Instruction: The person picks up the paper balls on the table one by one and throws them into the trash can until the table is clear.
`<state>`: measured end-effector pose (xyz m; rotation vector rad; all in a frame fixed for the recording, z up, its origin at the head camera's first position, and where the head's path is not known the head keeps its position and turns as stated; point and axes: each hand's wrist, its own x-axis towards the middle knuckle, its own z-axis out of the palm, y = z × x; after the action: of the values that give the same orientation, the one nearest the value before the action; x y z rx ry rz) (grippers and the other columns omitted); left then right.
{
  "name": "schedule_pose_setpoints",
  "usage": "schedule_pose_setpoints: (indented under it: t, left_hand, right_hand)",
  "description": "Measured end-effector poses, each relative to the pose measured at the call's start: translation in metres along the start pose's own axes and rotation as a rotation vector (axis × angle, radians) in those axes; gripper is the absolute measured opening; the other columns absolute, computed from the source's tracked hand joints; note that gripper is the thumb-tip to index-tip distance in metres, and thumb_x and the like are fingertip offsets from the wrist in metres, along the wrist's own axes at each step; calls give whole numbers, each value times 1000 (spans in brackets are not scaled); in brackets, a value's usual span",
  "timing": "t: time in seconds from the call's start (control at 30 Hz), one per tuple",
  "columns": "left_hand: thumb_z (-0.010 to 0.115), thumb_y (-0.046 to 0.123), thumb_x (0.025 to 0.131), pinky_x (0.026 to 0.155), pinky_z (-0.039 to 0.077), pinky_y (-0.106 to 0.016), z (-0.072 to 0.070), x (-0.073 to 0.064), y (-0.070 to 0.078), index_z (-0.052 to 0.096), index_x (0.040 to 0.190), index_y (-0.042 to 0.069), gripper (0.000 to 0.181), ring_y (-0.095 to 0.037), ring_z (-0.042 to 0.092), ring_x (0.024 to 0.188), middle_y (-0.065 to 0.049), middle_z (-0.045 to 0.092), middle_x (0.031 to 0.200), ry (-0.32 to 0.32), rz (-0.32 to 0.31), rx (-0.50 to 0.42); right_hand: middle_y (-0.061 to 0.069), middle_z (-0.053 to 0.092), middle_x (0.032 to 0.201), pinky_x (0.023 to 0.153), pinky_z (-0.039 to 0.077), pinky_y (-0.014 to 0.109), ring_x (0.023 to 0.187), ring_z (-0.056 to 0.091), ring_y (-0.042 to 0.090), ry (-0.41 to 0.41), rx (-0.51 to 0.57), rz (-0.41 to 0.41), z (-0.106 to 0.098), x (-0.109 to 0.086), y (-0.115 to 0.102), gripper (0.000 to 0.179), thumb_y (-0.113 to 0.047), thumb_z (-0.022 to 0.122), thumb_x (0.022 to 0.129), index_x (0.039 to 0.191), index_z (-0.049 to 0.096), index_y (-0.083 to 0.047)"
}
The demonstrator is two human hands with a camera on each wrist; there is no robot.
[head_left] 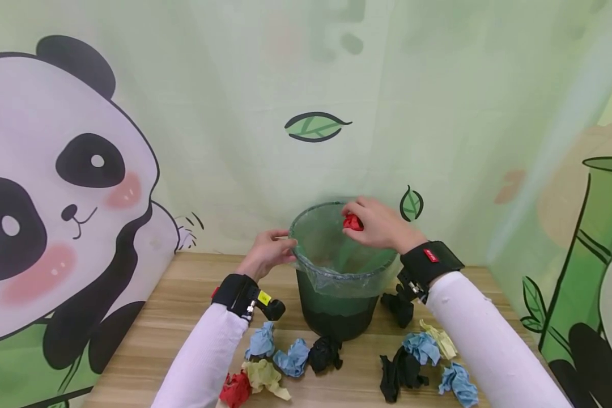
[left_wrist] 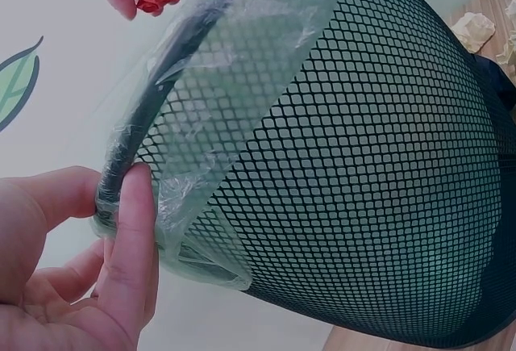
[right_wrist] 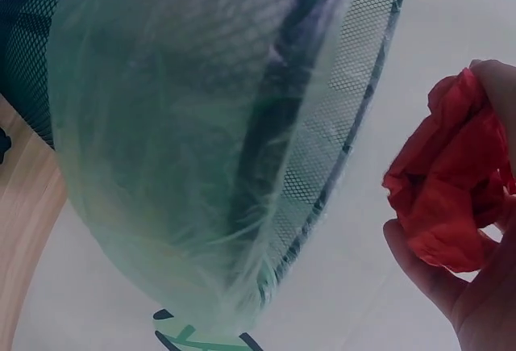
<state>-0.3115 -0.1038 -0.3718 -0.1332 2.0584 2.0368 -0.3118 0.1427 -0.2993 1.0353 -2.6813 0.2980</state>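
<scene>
A dark mesh wastebasket (head_left: 331, 322), lined with a translucent green plastic bag (head_left: 354, 285), stands upright near the back of the table. At the left side of its rim, my left hand (head_left: 265, 253) pinches the bag-covered edge between thumb and fingers, as the left wrist view shows. My right hand (head_left: 382, 225) holds a crumpled red paper ball (head_left: 353, 222) over the back right part of the opening. In the right wrist view the red ball (right_wrist: 453, 177) sits between thumb and fingers, above the rim.
Left of and before the basket lie crumpled blue (head_left: 292, 358), black (head_left: 326, 355), yellow (head_left: 265, 378) and red (head_left: 236, 390) papers. More blue (head_left: 422, 347), black (head_left: 402, 373) and yellow (head_left: 441, 338) ones lie to the right, by my right forearm. A printed cloth backdrop (head_left: 234, 170) hangs behind.
</scene>
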Motion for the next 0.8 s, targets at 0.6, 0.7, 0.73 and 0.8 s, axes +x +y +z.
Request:
schedule_pose_setpoints:
  t: [0.6, 0.7, 0.73, 0.8]
  left_hand:
    - [58, 12, 82, 71, 51, -29, 0, 1, -1, 41, 123, 7, 45, -18, 54, 75, -13, 52, 98, -2, -13, -7]
    - [58, 12, 82, 70, 51, -29, 0, 2, -1, 41, 123, 6, 45, -18, 55, 74, -13, 52, 98, 0, -14, -4]
    - [58, 11, 82, 70, 51, -29, 0, 2, -1, 41, 124, 6, 46, -17, 55, 73, -13, 52, 98, 0, -12, -4]
    - [58, 11, 82, 70, 51, -29, 0, 2, -1, 40, 124, 6, 46, -17, 54, 72, -13, 51, 97, -2, -7, -6]
  right_hand:
    - [12, 48, 120, 92, 35, 42, 112, 42, 28, 2, -35, 28, 6, -16, 11, 53, -38, 55, 82, 128, 43, -16]
    - [11, 48, 122, 93, 35, 42, 112, 42, 28, 15, -57, 7, 8, -19, 12, 53, -38, 55, 81, 128, 43, -16]
    - [12, 47, 122, 93, 35, 43, 112, 42, 29, 17, -59, 3, 9, -20, 12, 53, -38, 56, 81, 128, 43, -16]
    - [11, 47, 123, 92, 35, 43, 112, 42, 29, 21, -68, 2, 9, -22, 13, 54, -38, 56, 81, 128, 43, -16]
